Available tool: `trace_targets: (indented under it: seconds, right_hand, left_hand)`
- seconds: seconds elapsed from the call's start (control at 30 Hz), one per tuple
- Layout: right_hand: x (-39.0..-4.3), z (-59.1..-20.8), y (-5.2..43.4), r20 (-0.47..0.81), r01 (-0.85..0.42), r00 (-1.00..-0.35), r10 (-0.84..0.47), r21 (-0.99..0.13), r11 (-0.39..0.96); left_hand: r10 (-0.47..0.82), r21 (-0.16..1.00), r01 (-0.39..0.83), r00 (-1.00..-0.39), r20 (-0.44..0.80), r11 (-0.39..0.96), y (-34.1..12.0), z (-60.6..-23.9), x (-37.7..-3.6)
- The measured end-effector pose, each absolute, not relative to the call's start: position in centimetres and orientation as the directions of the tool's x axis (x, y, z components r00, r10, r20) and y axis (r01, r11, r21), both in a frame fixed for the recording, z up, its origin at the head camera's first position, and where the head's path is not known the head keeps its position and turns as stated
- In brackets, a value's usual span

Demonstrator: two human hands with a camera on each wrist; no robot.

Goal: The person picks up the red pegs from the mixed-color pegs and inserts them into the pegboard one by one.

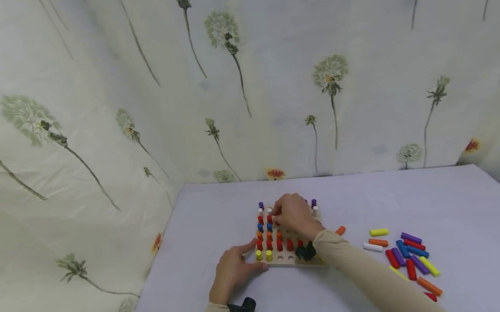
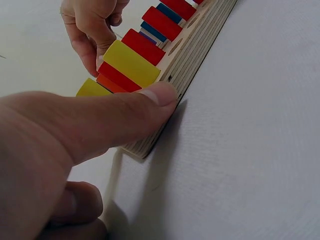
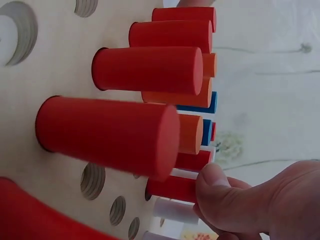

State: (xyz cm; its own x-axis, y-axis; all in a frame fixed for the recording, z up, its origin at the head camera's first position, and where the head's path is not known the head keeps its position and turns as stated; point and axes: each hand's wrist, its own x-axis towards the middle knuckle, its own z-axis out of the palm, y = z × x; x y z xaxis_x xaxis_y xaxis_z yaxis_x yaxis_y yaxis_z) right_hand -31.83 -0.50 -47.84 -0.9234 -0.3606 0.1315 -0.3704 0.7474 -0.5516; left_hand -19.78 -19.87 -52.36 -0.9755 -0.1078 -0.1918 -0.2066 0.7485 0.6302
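Note:
A wooden pegboard (image 1: 297, 263) with rows of coloured pegs lies before me on the table. My left hand (image 1: 234, 271) grips its near left corner, with the thumb (image 2: 145, 102) pressed to the front edge beside a yellow peg (image 2: 131, 63). Over the far part of the board reaches my right hand (image 1: 296, 216). Its thumb and fingers pinch the top of a red peg (image 3: 172, 189), whose lower end is at a hole. White pegs (image 3: 175, 211) stand just past it, and a row of red pegs (image 3: 147, 70) rises nearer the wrist camera. The right forearm hides the board's right side.
Loose pegs in several colours lie scattered on the table to the right, among them a yellow peg (image 1: 379, 232), a white peg (image 1: 372, 247) and an orange peg (image 1: 429, 286). A flower-patterned curtain (image 1: 272, 100) hangs behind the table's far edge.

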Motion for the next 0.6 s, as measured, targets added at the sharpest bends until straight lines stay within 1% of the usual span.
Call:
trace_targets:
  seconds: [0.17, 0.33, 0.47, 0.6]
  right_hand:
    - [-32.3, -48.2, 0.1, 0.160, -0.356, -0.934, -0.321, -0.517, 0.779]
    - [-32.4, -49.2, 0.9, 0.151, -0.334, -0.941, -0.302, -0.542, 0.771]
    - [-32.1, -49.1, 0.7, 0.167, -0.365, -0.929, -0.329, -0.551, 0.751]
    - [-31.9, -48.8, 0.1, 0.210, -0.399, -0.917, -0.339, -0.505, 0.766]
  left_hand:
    - [-0.107, 0.626, -0.196, -0.978, -0.177, 0.755, -19.9, -52.4, -19.8]
    - [-0.119, 0.611, -0.204, -0.977, -0.176, 0.765, -19.9, -52.5, -19.5]
    - [-0.112, 0.620, -0.194, -0.979, -0.169, 0.760, -20.1, -52.6, -19.4]
    - [-0.084, 0.636, -0.162, -0.985, -0.151, 0.755, -20.0, -52.6, -19.7]
